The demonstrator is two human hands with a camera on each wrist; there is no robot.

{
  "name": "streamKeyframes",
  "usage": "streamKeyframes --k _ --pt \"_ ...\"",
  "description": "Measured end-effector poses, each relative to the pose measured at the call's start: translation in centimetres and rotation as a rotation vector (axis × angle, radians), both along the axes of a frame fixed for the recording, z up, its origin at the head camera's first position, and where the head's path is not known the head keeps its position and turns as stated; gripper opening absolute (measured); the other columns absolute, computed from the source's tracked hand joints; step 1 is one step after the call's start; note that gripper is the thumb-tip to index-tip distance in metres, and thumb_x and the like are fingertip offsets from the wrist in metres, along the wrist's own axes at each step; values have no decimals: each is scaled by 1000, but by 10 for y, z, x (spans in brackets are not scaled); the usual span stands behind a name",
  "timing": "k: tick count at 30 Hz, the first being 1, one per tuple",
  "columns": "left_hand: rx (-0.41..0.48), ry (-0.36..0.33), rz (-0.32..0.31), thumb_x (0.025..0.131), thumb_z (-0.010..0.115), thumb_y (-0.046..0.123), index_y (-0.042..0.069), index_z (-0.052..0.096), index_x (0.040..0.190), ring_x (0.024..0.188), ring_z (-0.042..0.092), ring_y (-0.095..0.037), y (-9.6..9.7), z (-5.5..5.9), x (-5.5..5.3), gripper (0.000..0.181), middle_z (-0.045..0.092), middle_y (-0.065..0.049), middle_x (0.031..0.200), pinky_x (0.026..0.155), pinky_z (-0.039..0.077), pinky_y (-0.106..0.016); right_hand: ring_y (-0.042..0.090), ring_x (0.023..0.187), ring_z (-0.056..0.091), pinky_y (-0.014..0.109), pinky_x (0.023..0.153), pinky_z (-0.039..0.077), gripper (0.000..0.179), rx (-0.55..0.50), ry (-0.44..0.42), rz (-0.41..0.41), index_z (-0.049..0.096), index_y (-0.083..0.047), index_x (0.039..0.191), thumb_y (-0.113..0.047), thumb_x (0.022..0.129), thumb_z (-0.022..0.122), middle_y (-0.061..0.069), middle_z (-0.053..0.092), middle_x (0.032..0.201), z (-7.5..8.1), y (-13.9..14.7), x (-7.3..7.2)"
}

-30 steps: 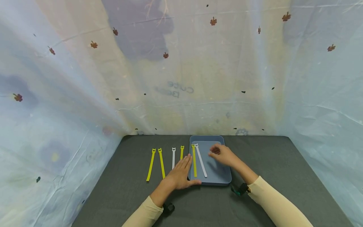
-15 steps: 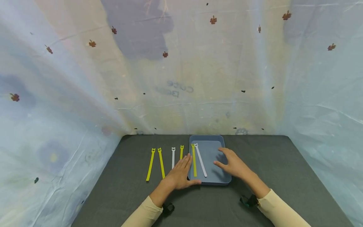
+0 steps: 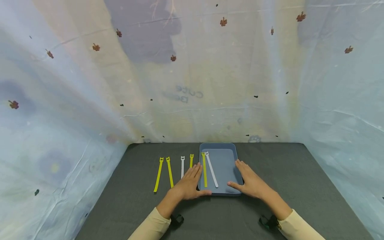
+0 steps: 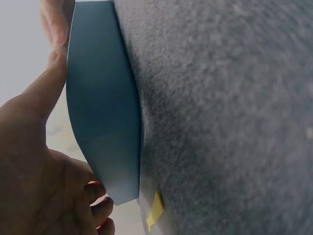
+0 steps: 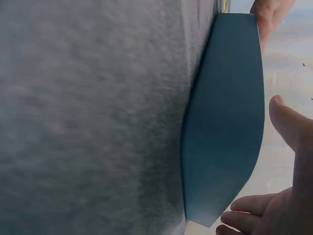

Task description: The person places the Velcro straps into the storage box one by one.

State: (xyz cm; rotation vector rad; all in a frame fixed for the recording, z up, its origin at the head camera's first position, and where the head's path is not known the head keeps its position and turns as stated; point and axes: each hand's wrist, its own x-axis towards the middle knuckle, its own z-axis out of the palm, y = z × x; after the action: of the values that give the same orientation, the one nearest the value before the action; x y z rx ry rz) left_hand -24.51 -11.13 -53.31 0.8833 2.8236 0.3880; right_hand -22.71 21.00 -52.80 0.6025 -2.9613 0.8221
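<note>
The blue tray (image 3: 225, 166) sits just below and right of the middle of the head picture, right between the two hands. Its long way runs up and down the picture, away from the person, so each hand has one long side to itself.

The left hand (image 3: 190, 185) is the nearer one. Its fingers lie straight along the tray's left edge, spread wide from the thumb, and in the left wrist picture the thumb tip looks set against the rim. The right hand (image 3: 252, 181) is by the lower right part of the tray. Its thumb and fingers are wide apart too, with nothing between them. In the right wrist picture that thumb stands off the tray; I can't tell if the fingertips touch it.

Inside the tray, a yellow strap (image 3: 204, 170) and a white strap (image 3: 212, 171) lie on the left half, heads close at the top, the white one leaning. So those two are nearer the left hand.

More straps (image 3: 158, 175) lie on the dark table (image 3: 222, 216), left of the tray, and the left hand covers the lower ends of some.
</note>
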Motion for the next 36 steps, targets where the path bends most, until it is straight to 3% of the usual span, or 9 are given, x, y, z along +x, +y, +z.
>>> streamKeyframes --k 7,11,15,22,30,36 --pt "113 -18 -41 101 56 74 2 17 171 165 14 -37 -10 -5 -8 108 12 -19 179 133 14 -55 50 160 21 72 121 31 117 23 -23 3 22 5 168 -72 94 70 27 19 175 -6 3 7" --pt "169 -25 -26 104 58 66 4 22 171 164 19 -39 -16 -3 -10 98 20 -17 178 132 19 -58 50 160 21 71 121 31 118 32 -23 -1 22 5 168 -73 93 70 27 19 175 -7 3 10" --pt "197 -32 17 106 58 63 8 28 170 162 25 -40 -24 1 -12 90 29 -14 175 130 24 -59 51 160 21 71 122 31 120 25 -10 11 21 6 168 -73 93 71 28 18 175 -7 2 13" --pt "224 -23 89 107 62 55 6 44 164 156 37 -43 -46 6 -16 77 42 -21 168 123 35 -64 49 161 19 70 123 30 123 38 -3 20 20 6 168 -74 91 72 27 16 176 -11 4 14" --pt "281 -23 236 107 67 47 10 54 158 149 47 -43 -73 4 -25 65 52 -18 160 118 41 -65 50 161 17 70 124 28 123 28 -14 34 19 8 167 -73 91 72 28 14 176 -12 4 14" --pt "349 -21 304 106 69 41 6 59 152 130 63 -37 -89 4 -30 58 63 -16 146 103 55 -59 50 161 17 70 124 28 123 32 -11 35 19 8 167 -73 91 72 28 14 176 -13 4 13"
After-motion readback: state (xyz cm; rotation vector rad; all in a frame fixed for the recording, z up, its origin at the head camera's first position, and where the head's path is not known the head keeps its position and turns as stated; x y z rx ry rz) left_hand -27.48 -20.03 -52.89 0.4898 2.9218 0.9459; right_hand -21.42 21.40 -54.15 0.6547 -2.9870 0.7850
